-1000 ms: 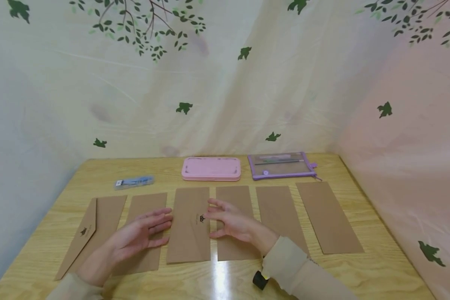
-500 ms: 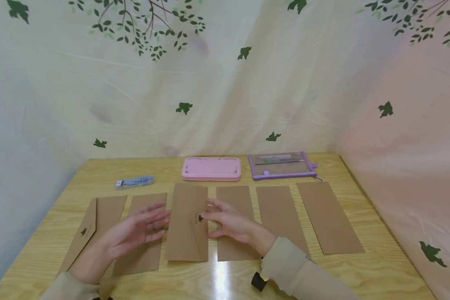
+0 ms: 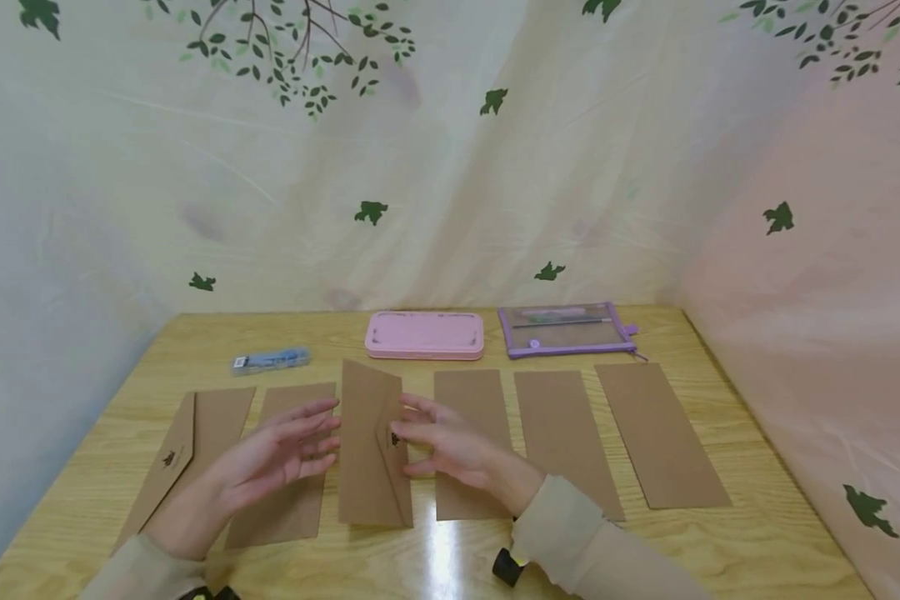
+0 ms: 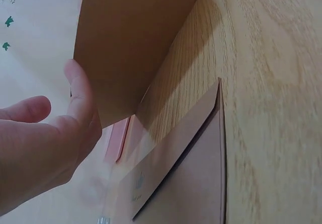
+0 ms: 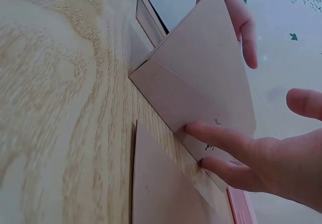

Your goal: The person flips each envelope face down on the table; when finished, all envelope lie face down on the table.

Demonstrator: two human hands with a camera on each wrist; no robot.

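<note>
A brown kraft envelope (image 3: 367, 450) in the middle of the row stands tilted, its left edge raised off the table. Its pointed flap and small dark crown print show on the right side. My left hand (image 3: 270, 458) is at the raised edge, fingers extended and spread; in the left wrist view one finger touches that edge and the thumb stays apart. At the lower right edge is my right hand (image 3: 457, 446). In the right wrist view, its extended fingertips (image 5: 193, 128) touch the envelope near the print, with the thumb away from it.
More brown envelopes lie in the row: one with its flap showing (image 3: 217, 417) at far left, another (image 3: 285, 508) under my left hand, several to the right (image 3: 660, 442). Behind them are a clear case with blue contents (image 3: 270, 360), a pink case (image 3: 423, 335) and a purple-edged pouch (image 3: 566, 333).
The middle envelope lay flat one second ago; its left edge has risen and it now tilts toward the right. My right hand has shifted slightly left.
</note>
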